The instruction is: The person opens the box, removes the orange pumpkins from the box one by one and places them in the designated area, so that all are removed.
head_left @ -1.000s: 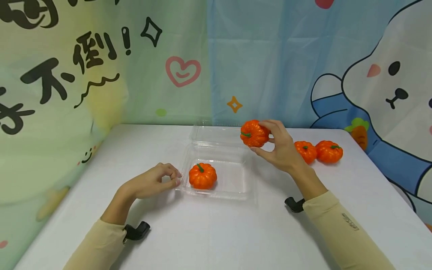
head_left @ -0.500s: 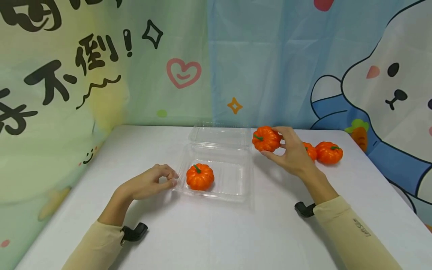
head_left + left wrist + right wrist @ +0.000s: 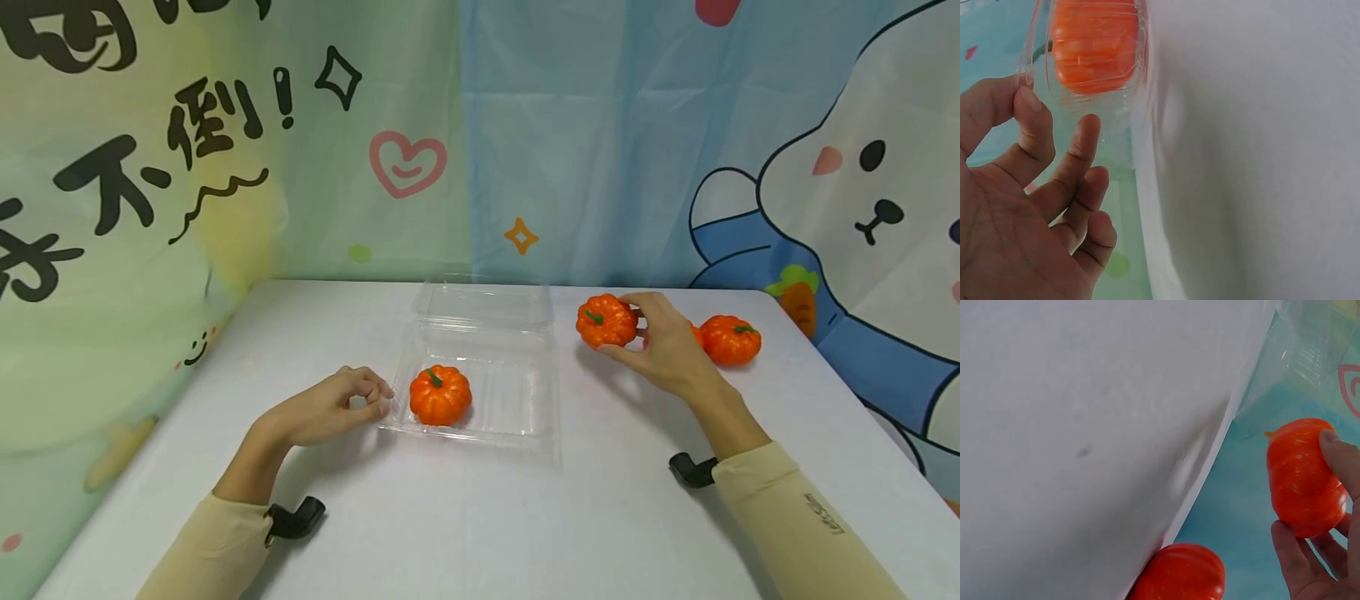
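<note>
My left hand [image 3: 333,407] pinches the near left corner of a clear plastic clamshell box [image 3: 517,400] between thumb and index finger; the left wrist view shows its rim [image 3: 1025,74] between those fingertips. The box lies with its lid [image 3: 483,304] folded back. Inside, at the near left, sits an orange toy pumpkin [image 3: 440,396] with its green stem up. To the right of the box, my right hand [image 3: 671,350] grips another toy pumpkin [image 3: 606,322] above the table, its stem facing left. Fingers and thumb hold it from the right side, as the right wrist view also shows.
At the back right of the white table [image 3: 480,525] lies a toy pumpkin [image 3: 731,340], with one more [image 3: 695,333] mostly hidden behind my right hand. A printed cloth backdrop [image 3: 585,150] hangs right behind the table's far edge.
My right hand has moved right and lower with its toy pumpkin, away from the box. The box, with the pumpkin inside and my left hand on it, has shifted slightly left.
</note>
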`<move>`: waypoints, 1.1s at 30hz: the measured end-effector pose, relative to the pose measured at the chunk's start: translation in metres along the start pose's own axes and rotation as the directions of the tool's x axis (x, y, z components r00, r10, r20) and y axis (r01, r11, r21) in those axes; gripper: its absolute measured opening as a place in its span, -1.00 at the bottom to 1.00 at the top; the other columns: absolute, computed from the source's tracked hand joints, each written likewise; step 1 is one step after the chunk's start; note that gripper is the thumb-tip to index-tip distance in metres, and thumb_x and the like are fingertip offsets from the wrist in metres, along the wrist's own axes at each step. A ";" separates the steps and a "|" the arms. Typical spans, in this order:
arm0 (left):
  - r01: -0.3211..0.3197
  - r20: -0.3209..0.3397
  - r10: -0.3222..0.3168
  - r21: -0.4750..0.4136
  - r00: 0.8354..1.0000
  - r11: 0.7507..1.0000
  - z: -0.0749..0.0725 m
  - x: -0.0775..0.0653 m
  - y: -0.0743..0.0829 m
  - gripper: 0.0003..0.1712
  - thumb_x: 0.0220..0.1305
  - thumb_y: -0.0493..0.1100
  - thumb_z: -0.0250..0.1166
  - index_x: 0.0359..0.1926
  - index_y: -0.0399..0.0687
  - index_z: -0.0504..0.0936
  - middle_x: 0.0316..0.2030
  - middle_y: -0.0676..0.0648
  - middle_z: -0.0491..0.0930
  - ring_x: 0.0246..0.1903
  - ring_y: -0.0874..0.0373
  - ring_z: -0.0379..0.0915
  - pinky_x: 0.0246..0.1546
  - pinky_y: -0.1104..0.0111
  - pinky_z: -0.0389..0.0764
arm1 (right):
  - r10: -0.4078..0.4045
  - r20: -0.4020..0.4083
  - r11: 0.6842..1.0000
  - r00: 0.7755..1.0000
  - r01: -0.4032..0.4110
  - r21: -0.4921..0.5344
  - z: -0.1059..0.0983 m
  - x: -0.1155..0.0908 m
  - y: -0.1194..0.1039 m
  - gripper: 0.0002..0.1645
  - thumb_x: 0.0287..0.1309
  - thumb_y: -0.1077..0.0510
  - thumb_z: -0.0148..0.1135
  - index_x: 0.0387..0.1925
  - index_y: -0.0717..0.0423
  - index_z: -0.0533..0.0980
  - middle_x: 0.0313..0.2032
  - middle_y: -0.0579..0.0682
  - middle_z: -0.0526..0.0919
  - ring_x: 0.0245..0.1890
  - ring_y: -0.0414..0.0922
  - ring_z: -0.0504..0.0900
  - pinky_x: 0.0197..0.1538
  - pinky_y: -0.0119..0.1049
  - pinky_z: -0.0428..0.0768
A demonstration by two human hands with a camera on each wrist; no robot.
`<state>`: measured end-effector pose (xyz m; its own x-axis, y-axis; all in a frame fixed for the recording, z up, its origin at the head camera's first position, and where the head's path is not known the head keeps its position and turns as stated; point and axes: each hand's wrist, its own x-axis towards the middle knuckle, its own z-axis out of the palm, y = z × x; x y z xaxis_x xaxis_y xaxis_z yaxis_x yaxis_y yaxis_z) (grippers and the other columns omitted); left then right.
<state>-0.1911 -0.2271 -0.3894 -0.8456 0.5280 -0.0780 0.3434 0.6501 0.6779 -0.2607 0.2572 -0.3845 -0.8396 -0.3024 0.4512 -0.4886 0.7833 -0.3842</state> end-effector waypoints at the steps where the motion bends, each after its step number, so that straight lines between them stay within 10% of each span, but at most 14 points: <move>1: 0.000 0.001 0.000 0.001 1.000 1.000 -0.001 -0.001 0.000 -0.66 0.48 -0.01 0.20 -0.47 0.01 0.61 0.11 0.02 0.59 0.11 -0.01 0.32 -0.02 0.15 0.36 | -0.002 0.003 1.000 1.000 0.002 -0.010 0.000 0.000 0.001 -0.15 0.05 0.02 0.60 0.29 0.23 0.41 0.19 0.23 0.47 -0.07 0.13 0.57 -0.07 0.05 0.67; 33: -0.038 -0.044 0.037 -0.033 0.998 0.999 -0.006 -0.005 -0.010 -0.64 0.46 -0.15 0.16 -0.54 -0.01 0.64 0.17 -0.06 0.56 0.20 -0.07 0.32 0.03 0.09 0.41 | 0.198 0.293 0.978 0.935 -0.166 -0.129 -0.022 0.003 0.011 -0.15 0.18 -0.09 0.48 0.36 0.26 0.42 0.24 0.33 0.40 0.25 0.36 0.40 0.31 0.37 0.33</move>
<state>-0.1925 -0.2397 -0.3909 -0.8494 0.5273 -0.0210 0.3620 0.6112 0.7038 -0.2639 0.2772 -0.3692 -0.9515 -0.2873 0.1102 -0.3077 0.8859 -0.3471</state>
